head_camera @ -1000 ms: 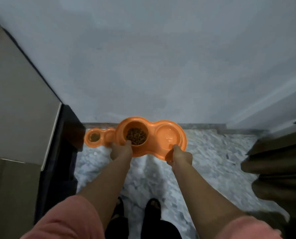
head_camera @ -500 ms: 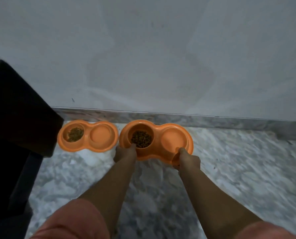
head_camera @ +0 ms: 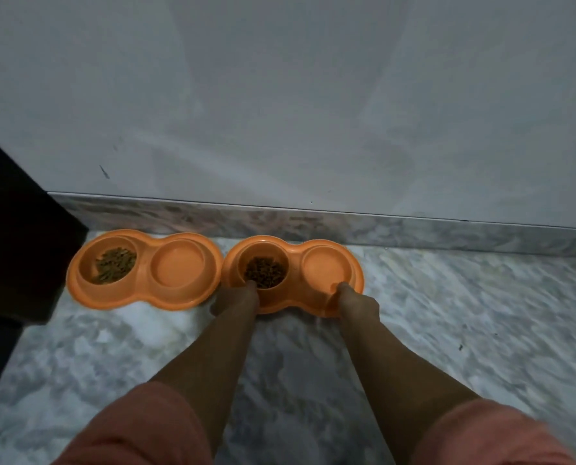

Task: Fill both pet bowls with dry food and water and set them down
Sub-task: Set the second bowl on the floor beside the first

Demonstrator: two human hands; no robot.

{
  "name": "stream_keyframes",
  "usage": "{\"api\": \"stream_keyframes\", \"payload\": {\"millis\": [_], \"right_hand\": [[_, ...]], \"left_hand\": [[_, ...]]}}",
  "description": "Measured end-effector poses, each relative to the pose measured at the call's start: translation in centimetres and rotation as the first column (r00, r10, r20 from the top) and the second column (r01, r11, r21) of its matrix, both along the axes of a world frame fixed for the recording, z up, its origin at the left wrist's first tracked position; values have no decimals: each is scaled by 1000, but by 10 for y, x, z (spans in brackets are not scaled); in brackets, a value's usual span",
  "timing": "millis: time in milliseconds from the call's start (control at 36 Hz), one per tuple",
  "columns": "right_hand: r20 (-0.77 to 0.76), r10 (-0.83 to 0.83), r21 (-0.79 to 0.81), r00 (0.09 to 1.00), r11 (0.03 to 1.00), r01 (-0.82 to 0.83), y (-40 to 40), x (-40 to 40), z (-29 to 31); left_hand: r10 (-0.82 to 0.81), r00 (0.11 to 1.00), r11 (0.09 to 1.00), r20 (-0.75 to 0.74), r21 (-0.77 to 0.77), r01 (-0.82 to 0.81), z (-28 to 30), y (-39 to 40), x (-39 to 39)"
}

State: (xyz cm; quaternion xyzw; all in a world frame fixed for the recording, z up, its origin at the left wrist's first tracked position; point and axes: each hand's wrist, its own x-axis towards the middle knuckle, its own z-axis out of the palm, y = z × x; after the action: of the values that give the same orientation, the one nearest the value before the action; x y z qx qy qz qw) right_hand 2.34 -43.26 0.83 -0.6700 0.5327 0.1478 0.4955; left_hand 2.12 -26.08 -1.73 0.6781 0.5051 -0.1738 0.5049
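The person wears a salmon-pink top with short sleeves; the left sleeve [head_camera: 135, 427] and the right sleeve [head_camera: 494, 434] end above the elbows, leaving both forearms bare. The fabric looks plain, with no print or seam detail discernible, though the dim, blurred lower edge makes this uncertain. The left hand [head_camera: 234, 298] and right hand [head_camera: 358, 302] are bare.

Fingers of both hands [head_camera: 236, 298] hidden under right feeder [head_camera: 293, 263] rim; water in cups indiscernible; sleeves cut off.
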Motion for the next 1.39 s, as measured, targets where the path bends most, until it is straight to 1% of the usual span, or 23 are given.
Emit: {"api": "stream_keyframes", "payload": {"millis": [250, 444, 556, 639, 694, 750, 806, 889, 1028, 1222, 1389], "right_hand": [[-14, 26, -17, 1000, 1000, -26, 0, 5, -16], [-49, 83, -29, 995, 996, -84, -7, 10, -27], [-42, 102, -25, 994, 994, -103, -9, 12, -30], [-40, 133, -37, 990, 990, -135, -9, 12, -29], [-37, 140, -73, 989, 987, -143, -9, 12, -26], [-51, 146, -126, 988, 980, -151, -8, 15, -20], [-61, 137, -144, 989, 979, -144, -9, 17, -12], [-45, 176, -173, 983, 968, -181, -10, 21, 7], [23, 219, -174, 975, 962, -212, -3, 16, 66], [73, 284, -136, 956, 952, -273, 12, -4, 226], [128, 351, -133, 928, 933, -334, 23, -24, 383]], "left_hand": [[-138, 990, 989, 14, 54, 137, -19, 1, 5], [-180, 979, 974, -97, 124, 191, -24, -5, 10], [-201, 974, 966, -103, 142, 215, -26, -8, 9], [-177, 980, 973, -96, 134, 188, -29, -9, 8], [-142, 985, 981, -98, 116, 153, -26, -11, 8], [-82, 990, 992, -112, 87, 92, -19, -14, 8], [-7, 993, 997, -117, 74, 16, -10, -16, 8], [55, 995, 995, -81, 89, -48, 9, -17, 11], [-12, 1000, 992, -17, 122, 14, 68, -14, 3], [3, 994, 993, 110, 119, -17, 238, -14, -18], [2, 981, 991, 195, 128, -28, 397, -10, -36]]}}
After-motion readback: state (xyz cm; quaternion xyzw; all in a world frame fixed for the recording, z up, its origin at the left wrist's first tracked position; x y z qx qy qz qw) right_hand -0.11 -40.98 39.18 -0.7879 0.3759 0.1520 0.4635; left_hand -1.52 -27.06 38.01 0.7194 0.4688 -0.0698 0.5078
